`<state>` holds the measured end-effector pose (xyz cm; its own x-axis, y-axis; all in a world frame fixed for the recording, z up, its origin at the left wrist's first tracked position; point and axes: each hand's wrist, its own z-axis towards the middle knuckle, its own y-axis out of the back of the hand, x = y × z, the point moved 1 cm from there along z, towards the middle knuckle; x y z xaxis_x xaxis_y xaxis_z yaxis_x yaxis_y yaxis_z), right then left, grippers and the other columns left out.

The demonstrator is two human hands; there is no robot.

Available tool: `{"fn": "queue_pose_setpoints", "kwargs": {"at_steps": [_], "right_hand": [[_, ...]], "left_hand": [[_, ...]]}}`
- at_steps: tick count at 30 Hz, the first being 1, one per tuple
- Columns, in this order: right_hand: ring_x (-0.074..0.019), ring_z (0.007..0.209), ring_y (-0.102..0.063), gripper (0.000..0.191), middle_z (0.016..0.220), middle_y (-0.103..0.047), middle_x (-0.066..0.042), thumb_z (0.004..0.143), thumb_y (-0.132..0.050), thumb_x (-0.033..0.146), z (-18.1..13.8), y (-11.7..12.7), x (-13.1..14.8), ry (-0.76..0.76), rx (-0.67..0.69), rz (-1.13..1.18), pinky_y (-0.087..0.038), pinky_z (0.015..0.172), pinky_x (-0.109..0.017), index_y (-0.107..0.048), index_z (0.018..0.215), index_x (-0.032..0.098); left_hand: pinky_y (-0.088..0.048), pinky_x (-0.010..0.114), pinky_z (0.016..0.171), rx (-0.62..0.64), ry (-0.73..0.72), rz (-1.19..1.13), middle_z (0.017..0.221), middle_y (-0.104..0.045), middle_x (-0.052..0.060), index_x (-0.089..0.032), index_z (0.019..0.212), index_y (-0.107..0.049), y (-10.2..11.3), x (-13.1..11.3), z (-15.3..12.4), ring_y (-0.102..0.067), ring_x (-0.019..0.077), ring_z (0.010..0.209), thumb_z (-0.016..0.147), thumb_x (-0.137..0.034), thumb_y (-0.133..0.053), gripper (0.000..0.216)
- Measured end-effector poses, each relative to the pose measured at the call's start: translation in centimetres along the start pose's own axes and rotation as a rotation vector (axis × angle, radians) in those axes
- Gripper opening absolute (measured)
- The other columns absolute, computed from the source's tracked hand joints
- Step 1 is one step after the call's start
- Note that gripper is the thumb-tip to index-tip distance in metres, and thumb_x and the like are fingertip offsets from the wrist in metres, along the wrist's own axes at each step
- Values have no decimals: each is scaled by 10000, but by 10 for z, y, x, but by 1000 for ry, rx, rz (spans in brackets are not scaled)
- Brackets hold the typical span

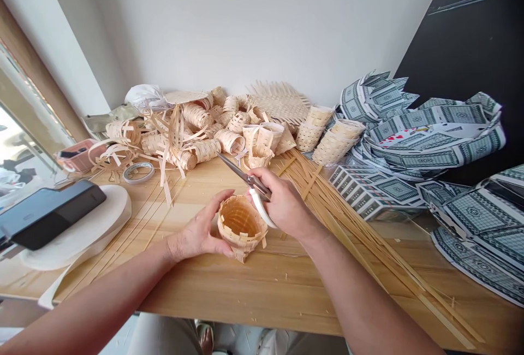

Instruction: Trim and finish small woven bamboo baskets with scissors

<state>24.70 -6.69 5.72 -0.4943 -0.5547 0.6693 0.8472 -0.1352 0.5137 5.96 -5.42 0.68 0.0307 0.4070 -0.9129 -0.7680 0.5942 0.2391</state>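
A small woven basket with a notched rim stands near the front of the wooden table, its opening tilted up toward me. Fingers and thumb of my left hand wrap round its left side. My right hand is closed on a pair of scissors with a white handle, held above the basket's right rim. The dark blades point away to the upper left. One loose strip end sticks out at the basket's lower right. Part of my right fingers is hidden behind the scissors.
Woven baskets and curled strips pile up at the back. Stacked baskets stand right of them. Long flat strips run across the right side, beside folded-card pieces. At left are a tape roll and a dark device.
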Motion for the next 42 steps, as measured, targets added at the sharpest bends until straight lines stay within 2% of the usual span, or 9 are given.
{"fn": "queue_pose_setpoints", "kwargs": {"at_steps": [3,7,12,17,20,26,29,34,42], "right_hand": [[-115,564,-543,196,675,-609,21,756,-566,194,-1,0,-1,-19,-1,12,-400,543,-205,-510,943,181],[-132,608,-560,286,745,-622,2,744,-623,278,-3,6,-4,-52,-53,53,-422,582,-229,-504,984,180],[-119,553,-475,199,617,-505,45,783,-572,315,-2,16,-3,-102,12,-32,-371,530,-223,-544,925,179],[-119,559,-488,202,639,-556,33,746,-622,308,-2,16,-10,-97,201,-142,-375,539,-219,-608,894,170],[-120,530,-491,234,603,-572,32,747,-634,332,-3,16,-15,-96,262,-191,-366,513,-216,-638,914,169],[-116,512,-500,226,607,-610,26,756,-644,342,-5,20,-17,-14,313,-242,-361,499,-213,-668,908,176],[-125,533,-533,260,659,-651,6,751,-655,340,-5,20,-18,3,304,-259,-378,518,-220,-672,955,180],[-131,529,-544,222,670,-665,-3,742,-650,339,-6,20,-20,25,298,-284,-371,511,-225,-687,906,194],[-133,522,-541,216,655,-663,-7,746,-649,364,-10,19,-18,78,328,-253,-351,502,-224,-687,887,204]], "left_hand": [[-361,447,995,89,113,-108,1236,-511,145,-185,1294,-332,-7,-4,8,-496,288,1144,511,-492,-794,959],[-401,429,959,86,195,-144,1170,-572,113,-203,1251,-406,0,-13,11,-548,255,1079,561,-415,-790,817],[-362,431,1011,-2,165,-62,1254,-520,129,-210,1322,-342,25,-17,7,-493,264,1163,553,-343,-806,909],[-304,438,1057,-2,136,-17,1337,-454,144,-213,1356,-326,44,-19,2,-408,291,1254,540,-324,-817,959],[-290,453,1062,26,127,9,1354,-432,147,-216,1358,-334,51,-19,-1,-389,300,1266,541,-327,-816,955],[-252,460,1082,67,94,85,1391,-379,135,-228,1335,-383,58,-22,-2,-367,302,1277,539,-341,-813,911],[-270,454,1073,101,80,101,1375,-396,138,-220,1321,-405,60,-25,-3,-382,299,1268,554,-355,-803,874],[-255,446,1082,164,72,155,1395,-378,144,-211,1322,-408,65,-28,-3,-324,306,1309,554,-389,-795,878],[-340,432,1025,308,138,29,1309,-487,142,-218,1318,-398,66,-33,-5,-452,280,1222,557,-344,-803,871]]}}
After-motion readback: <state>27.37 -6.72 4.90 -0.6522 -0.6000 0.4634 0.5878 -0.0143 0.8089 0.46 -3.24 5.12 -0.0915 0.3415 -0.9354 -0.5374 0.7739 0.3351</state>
